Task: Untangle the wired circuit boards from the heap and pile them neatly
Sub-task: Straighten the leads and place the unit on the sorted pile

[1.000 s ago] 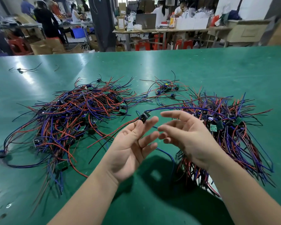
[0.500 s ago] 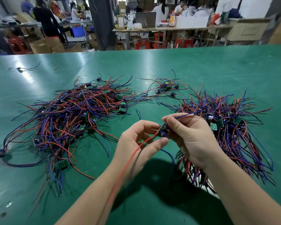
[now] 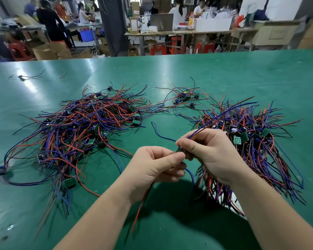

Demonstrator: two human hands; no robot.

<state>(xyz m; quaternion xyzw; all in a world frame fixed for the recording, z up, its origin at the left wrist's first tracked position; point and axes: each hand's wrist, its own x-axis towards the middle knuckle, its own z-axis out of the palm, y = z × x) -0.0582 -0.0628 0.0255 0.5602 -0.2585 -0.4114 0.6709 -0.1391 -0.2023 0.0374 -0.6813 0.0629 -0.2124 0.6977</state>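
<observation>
Head view: one small dark-green board (image 3: 179, 150), trailing blue, red and dark wires, is held over the table (image 3: 260, 78) between two hands. The left hand (image 3: 155, 166) pinches it with curled fingers, and a red wire hangs below the wrist. The right hand (image 3: 211, 154) grips the other side, wires rising up-right. Three wired masses lie nearby: heap (image 3: 79, 127) left, pile (image 3: 257, 147) right, cluster (image 3: 184, 95) behind. One stray (image 3: 21, 76) lies far left.

green table (image 3: 242, 78) | dark pillar (image 3: 114, 24) | far workbenches (image 3: 179, 32) | red stools (image 3: 157, 49) | cardboard boxes (image 3: 45, 52)
</observation>
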